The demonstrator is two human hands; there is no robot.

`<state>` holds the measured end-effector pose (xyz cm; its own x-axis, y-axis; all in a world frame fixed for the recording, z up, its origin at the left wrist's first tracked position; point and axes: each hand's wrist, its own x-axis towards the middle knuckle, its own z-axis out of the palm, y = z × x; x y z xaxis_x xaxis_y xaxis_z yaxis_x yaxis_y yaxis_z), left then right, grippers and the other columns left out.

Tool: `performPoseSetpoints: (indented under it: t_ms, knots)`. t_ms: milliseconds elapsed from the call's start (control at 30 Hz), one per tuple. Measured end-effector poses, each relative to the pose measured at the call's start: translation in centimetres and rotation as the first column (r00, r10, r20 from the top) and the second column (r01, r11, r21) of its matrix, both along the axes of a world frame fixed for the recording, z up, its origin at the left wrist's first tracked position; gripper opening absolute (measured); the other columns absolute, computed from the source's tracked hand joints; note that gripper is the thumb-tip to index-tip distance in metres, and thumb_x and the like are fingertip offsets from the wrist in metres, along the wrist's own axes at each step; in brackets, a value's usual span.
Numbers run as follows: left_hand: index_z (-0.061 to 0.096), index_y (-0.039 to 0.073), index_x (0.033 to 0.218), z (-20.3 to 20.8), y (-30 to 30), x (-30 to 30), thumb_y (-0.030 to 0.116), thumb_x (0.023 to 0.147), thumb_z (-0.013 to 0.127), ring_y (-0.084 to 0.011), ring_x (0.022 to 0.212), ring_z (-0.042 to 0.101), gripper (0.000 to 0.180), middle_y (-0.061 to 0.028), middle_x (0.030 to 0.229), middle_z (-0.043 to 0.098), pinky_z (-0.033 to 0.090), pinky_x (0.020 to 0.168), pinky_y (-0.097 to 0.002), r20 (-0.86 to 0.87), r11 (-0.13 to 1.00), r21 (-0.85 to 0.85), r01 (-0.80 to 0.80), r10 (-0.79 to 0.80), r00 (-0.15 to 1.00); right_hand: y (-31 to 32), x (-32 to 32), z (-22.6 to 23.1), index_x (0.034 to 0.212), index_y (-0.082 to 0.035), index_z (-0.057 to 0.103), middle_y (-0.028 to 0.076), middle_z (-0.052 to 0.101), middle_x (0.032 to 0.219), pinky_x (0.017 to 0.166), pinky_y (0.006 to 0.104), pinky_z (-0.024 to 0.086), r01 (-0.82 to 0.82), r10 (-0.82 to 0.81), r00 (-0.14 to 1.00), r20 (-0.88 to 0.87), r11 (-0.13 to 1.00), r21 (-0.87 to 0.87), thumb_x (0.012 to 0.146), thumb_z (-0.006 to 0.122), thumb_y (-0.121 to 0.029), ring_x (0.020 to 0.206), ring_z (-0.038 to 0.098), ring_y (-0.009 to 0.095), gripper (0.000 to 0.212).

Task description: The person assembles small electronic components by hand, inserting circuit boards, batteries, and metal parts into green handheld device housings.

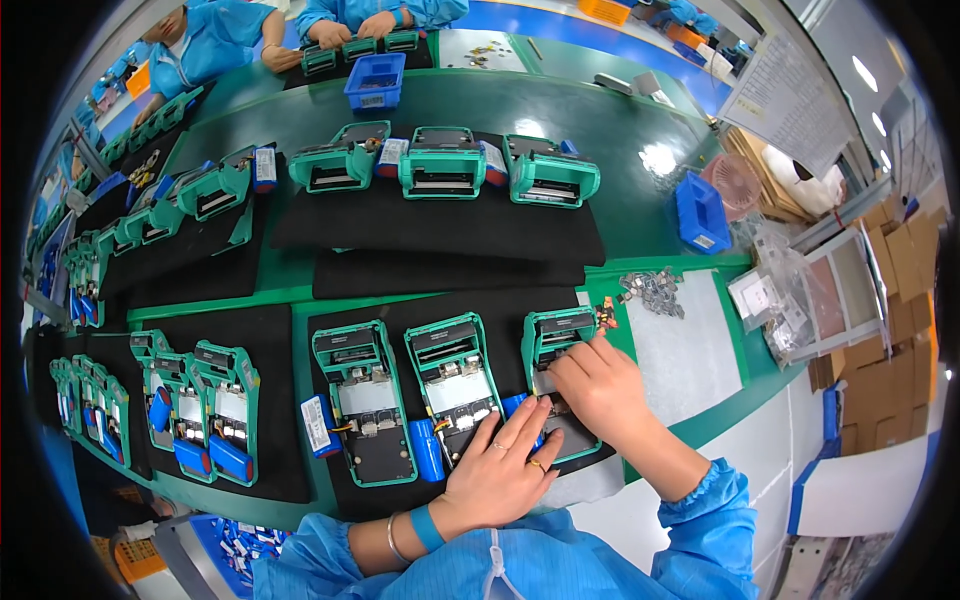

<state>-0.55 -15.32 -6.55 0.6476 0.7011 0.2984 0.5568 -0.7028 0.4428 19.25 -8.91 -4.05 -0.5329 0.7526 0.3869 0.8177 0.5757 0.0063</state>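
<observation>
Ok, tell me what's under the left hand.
Parts of a blue battery show from under the left hand, and the casing to its left runs partly beneath. That casing's lower right corner and whatever lies under the palm are covered.

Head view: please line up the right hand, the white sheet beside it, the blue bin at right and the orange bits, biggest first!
1. White sheet
2. Right hand, though it's nearer the camera
3. Blue bin
4. Orange bits

Left hand (503, 462) palm down, outstretched, right hand (604, 388) curled inward, close beside it
</observation>
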Motion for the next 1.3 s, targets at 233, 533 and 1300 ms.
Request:
performPoseSetpoints:
  t_ms: [233,533,1300]
  knots:
    - [0.066,0.014,0.123,0.4,0.2,0.3,0.036,0.085,0.068,-0.0309,0.141,0.037,0.043,-0.0177,0.148,0.045,0.036,0.108,-0.0501,-0.046,1.000,0.028,-0.003,0.004,0.999,1.0,0.4,0.0,0.079,-0.011,0.060,0.003,0.055,0.077,0.061,0.0325,0.050,-0.015,0.010,0.990,-0.139,0.999,-0.036,0.071,0.069,-0.010,0.076,0.059,0.021,0.012]
    - [0.062,0.014,0.131,1.4,0.8,1.8,0.034,0.083,0.072,-0.0442,0.140,0.032,0.053,-0.0225,0.148,0.040,0.035,0.108,-0.0559,-0.038,0.999,-0.034,0.007,-0.009,0.999,4.1,8.8,-1.3,0.098,-0.006,0.068,0.011,0.063,0.091,0.071,0.0407,0.051,0.390,-0.484,0.761,-0.432,0.873,-0.291,0.089,0.062,-0.003,0.082,0.063,0.033,0.012]
    - [0.067,0.013,0.123,0.5,-1.4,-7.6,0.024,0.083,0.066,-0.0307,0.136,0.046,0.042,-0.0126,0.136,0.058,0.038,0.107,-0.0500,-0.123,0.979,0.158,-0.133,0.153,0.981,-1.2,-3.6,3.5,0.090,-0.003,0.067,0.010,0.069,0.090,0.068,0.0346,0.055,-0.049,-0.141,0.864,-0.483,0.932,-0.360,0.082,0.074,-0.002,0.080,0.068,0.026,0.011]
